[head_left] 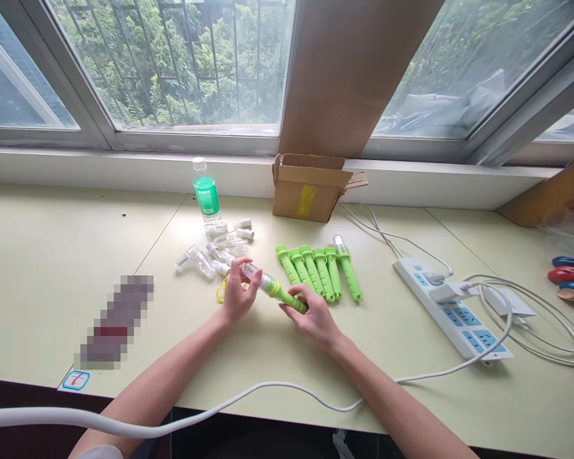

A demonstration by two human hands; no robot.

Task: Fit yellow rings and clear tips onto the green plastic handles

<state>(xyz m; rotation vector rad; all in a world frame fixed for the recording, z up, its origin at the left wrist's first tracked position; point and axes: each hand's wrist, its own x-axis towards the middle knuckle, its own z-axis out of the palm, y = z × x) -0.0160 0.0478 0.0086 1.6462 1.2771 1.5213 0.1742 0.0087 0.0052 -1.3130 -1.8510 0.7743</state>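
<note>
Both hands on one green-handled tube (275,291), held tilted between them. Left hand (238,296) is pinched on its clear end, right hand (316,319) closed round the green handle; hands apart from each other. Yellow ring at the joint; no writing legible on it.

Just beyond right hand: row of green handles (321,271), the rightmost clear-topped. Beyond left hand: loose clear plastic tubes (201,262), bottle (206,196) behind them. Its green label has white print, too small to read.

Beyond both hands: cardboard box (310,191), yellow tape, no brand legible. Right of right hand: white power strip (452,312), blue socket faces, plugs in. Nearer, left of left hand: blue-bordered sticker (76,380), red mark, can't make out the character. Pixelated item (115,325) above it, unreadable.
</note>
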